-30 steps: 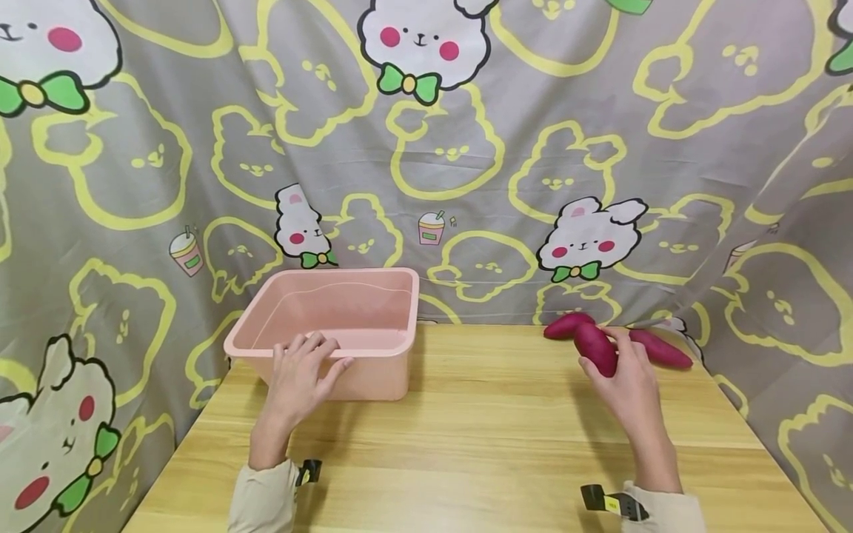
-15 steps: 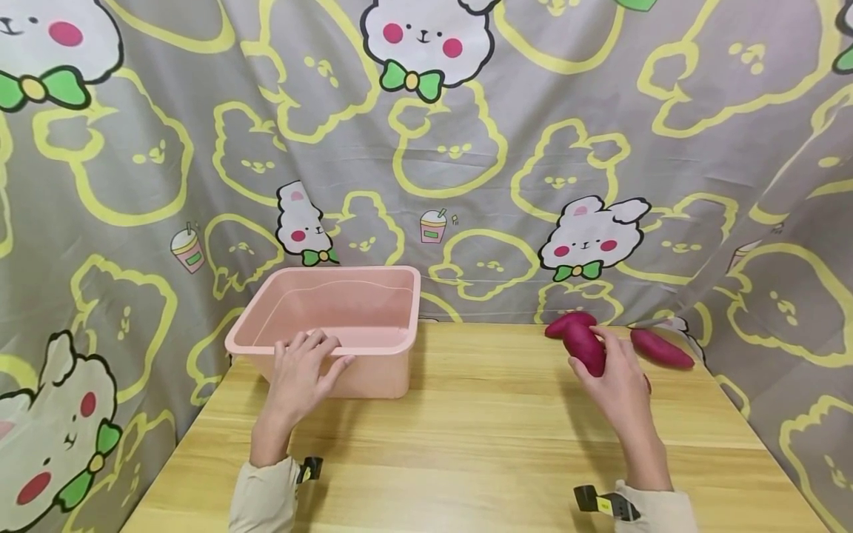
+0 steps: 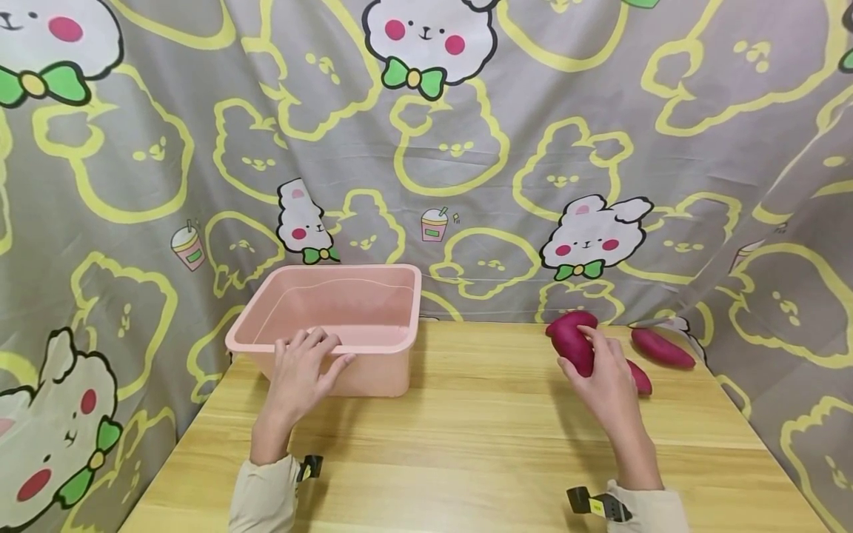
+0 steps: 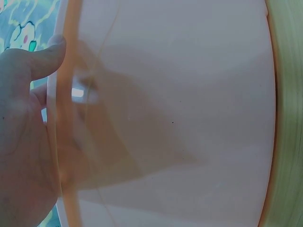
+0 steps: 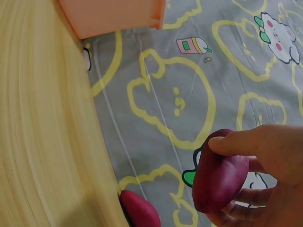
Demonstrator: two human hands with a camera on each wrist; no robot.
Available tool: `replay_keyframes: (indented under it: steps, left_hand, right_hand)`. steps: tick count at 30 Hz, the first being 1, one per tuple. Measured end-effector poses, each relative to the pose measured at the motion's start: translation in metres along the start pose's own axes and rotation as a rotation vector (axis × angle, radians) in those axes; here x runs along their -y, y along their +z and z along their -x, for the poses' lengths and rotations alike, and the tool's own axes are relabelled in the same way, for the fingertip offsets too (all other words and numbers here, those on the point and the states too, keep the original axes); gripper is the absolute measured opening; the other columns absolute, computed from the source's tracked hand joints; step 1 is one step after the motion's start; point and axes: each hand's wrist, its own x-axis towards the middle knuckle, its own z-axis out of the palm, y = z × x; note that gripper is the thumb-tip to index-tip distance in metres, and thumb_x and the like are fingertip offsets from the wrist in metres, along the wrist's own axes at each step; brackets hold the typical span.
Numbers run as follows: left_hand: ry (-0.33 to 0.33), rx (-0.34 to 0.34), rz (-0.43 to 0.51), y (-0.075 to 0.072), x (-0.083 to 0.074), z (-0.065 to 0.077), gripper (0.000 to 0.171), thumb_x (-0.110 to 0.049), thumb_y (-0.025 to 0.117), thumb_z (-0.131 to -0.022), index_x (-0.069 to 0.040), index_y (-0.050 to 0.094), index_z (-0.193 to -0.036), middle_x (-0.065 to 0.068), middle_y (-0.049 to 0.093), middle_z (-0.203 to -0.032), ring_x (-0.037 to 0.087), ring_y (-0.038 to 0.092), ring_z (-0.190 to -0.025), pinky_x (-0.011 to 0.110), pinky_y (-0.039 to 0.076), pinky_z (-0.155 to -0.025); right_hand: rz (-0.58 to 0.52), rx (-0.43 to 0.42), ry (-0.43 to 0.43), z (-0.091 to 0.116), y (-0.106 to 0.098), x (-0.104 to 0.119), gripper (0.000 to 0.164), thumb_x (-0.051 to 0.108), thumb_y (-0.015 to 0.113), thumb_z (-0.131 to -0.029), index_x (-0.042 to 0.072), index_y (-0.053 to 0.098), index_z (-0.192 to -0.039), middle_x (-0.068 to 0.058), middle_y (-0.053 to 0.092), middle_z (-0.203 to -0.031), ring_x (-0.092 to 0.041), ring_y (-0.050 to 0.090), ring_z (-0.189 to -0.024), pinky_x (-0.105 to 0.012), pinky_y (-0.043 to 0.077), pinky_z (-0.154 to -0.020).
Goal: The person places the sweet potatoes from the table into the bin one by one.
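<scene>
A pink plastic bin (image 3: 376,377) stands at the table's left rear. My left hand (image 3: 303,374) holds its front rim, fingers over the edge and thumb on the near side; the left wrist view shows this thumb (image 4: 49,56) against the rim. A purple sweet potato (image 3: 571,346) is gripped in my right hand (image 3: 609,377), thumb and fingers on either side, as the right wrist view also shows. Behind it, a second sweet potato (image 3: 586,320) is partly covered. Another sweet potato (image 3: 640,377) lies beside the right hand, partly hidden by it, and one more sweet potato (image 3: 663,348) farther right.
The wooden table (image 3: 460,444) spans the space between the bin and the sweet potatoes. A grey patterned curtain (image 3: 466,244) hangs right behind the table's back edge and along both sides.
My right hand has shifted left with the held sweet potato, and the sweet potato beside the hand has come into sight. The left hand stays at the bin's rim.
</scene>
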Motion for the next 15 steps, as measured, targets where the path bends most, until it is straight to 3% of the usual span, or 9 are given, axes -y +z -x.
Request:
replay_keyframes:
  steps: [15]
  left_hand:
    - [-0.015, 0.004, -0.004, 0.0, 0.0, -0.001, 0.025, -0.043, 0.07, -0.094, -0.018, 0.065, -0.095, 0.002, 0.062, -0.099, 0.028, 0.053, -0.096, 0.051, 0.029, -0.08]
  right_hand:
    - [-0.012, 0.012, -0.032, 0.002, 0.011, 0.012, 0.062, 0.018, 0.082, -0.087, 0.007, 0.053, -0.141, -0.027, 0.055, -0.118, -0.045, 0.061, -0.092, -0.062, 0.049, -0.072]
